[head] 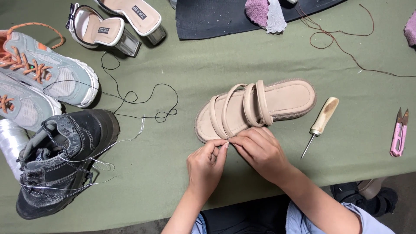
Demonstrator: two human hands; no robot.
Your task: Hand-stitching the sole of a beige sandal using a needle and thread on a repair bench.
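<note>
On the green surface [216,60] lie one black boot [60,160], two grey sneakers [52,71], two clear-heeled mules [110,30] and one beige sandal [255,108] at centre. Left hand [206,167] and right hand [262,149] fingers pinch together at its near edge. One wooden-handled awl [320,123] and one pink snips [399,132] lie to the right.

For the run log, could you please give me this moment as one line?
left hand: pinching sandal edge | right hand: pressing strap base | beige sandal: flat on green table | awl: idle, right of sandal
</note>
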